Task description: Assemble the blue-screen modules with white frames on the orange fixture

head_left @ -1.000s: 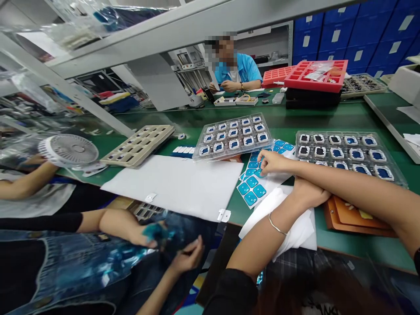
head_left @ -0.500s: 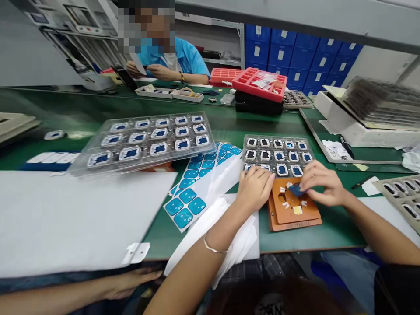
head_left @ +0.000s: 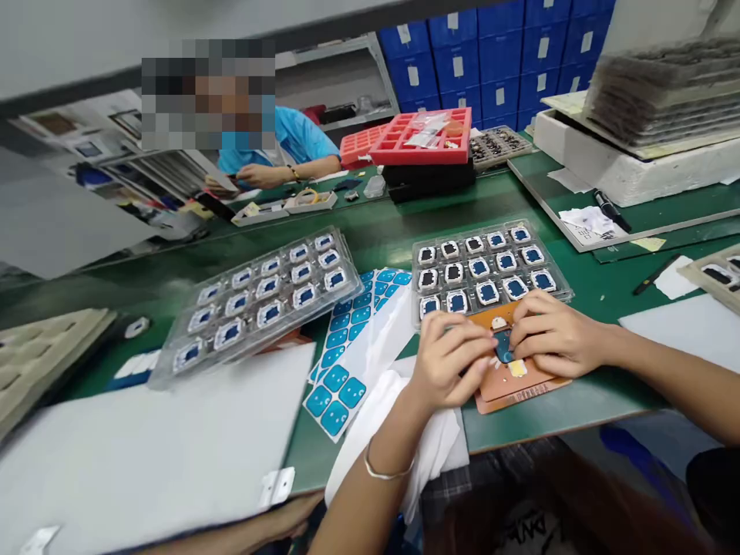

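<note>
An orange fixture plate (head_left: 523, 393) lies near the table's front edge, with a blue rounded piece (head_left: 505, 347) on its middle. My right hand (head_left: 546, 331) has its bent fingertips on the right side of the blue piece. From the left, my left hand (head_left: 454, 358) reaches over the plate, fingers bent close to the piece's left edge; whether they hold anything is hidden. Just behind the plate sits a clear tray (head_left: 570, 295) of white-framed parts, some with blue faces and some black. Left of my left hand are sheets of blue stickers (head_left: 335, 401) and a white cloth (head_left: 370, 432).
A larger clear tray (head_left: 167, 374) of similar parts leans at the left behind a white foam sheet (head_left: 173, 455). Red trays (head_left: 425, 154) sit at the back. White foam boxes (head_left: 653, 185) stand at the right. A person in a blue shirt (head_left: 312, 139) sits across the table.
The view has tilted and shifted. My left hand has come from the plate's back left corner onto its left side, and the blue piece now lies flat at the plate's middle.
</note>
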Tool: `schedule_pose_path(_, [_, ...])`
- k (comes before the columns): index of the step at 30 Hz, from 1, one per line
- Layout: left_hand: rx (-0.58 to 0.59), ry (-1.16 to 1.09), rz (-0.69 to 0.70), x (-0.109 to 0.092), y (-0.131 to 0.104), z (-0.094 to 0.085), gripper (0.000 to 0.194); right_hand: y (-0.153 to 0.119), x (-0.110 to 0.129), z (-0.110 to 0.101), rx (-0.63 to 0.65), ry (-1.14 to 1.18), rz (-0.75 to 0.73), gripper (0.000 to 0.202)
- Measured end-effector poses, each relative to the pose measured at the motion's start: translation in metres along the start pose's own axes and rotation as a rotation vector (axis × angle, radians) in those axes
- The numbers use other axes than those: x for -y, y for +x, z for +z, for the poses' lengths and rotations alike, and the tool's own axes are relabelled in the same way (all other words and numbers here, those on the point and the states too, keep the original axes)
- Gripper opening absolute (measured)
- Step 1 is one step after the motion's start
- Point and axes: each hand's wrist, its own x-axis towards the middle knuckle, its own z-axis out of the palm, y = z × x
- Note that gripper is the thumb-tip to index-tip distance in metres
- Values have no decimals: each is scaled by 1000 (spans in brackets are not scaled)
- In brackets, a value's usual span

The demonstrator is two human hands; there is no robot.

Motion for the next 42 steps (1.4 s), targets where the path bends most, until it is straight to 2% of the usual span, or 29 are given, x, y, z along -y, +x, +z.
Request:
schedule_pose_path(3, [82, -53, 116, -1, 1, 1, 26, -1, -4, 4, -89, 31, 4, 23])
schedule_pose_path(8, [288, -22, 100, -2, 2, 4, 35, -1, -8, 11, -331, 64, 119, 24])
schedule_pose_path(12, [307, -13, 84, -2, 0, 5, 38, 5, -18, 11, -415, 1, 213, 23])
schedule_pose_path(14, [293, -29, 84, 0, -1, 7, 38, 14, -33, 10, -307, -75, 309, 24])
schedule_pose_path(17, [278, -56, 81, 1, -2, 8, 38, 38, -62, 14, -10, -158, 492, 26])
schedule_pose_path(21, [329, -69, 35, 1, -2, 6, 40, 76, -93, 31, 181, -185, 564, 21])
schedule_pose_path(25, [374, -71, 2, 0, -4, 4, 40, 100, -107, 47, 262, -198, 607, 32])
schedule_pose_path(30, [381, -54, 2, 0, -4, 7, 38, 111, -114, 49, 257, -105, 595, 21])
schedule_pose_path(33, [353, -53, 9, 0, -5, 7, 38, 110, -108, 43, 171, -64, 586, 13])
schedule_pose_path(35, [346, -58, 15, 0, -5, 6, 38, 103, -96, 35, 102, -55, 580, 13])
schedule_pose_path(38, [348, -68, 29, 0, -4, 5, 37, 80, -68, 14, -33, -17, 516, 17])
schedule_pose_path(40, [328, -72, 57, 1, -3, 4, 37, 59, -44, -2, -170, 28, 400, 16])
schedule_pose_path(42, [283, -65, 96, 2, -2, 4, 35, 39, -21, -14, -253, 53, 302, 13])
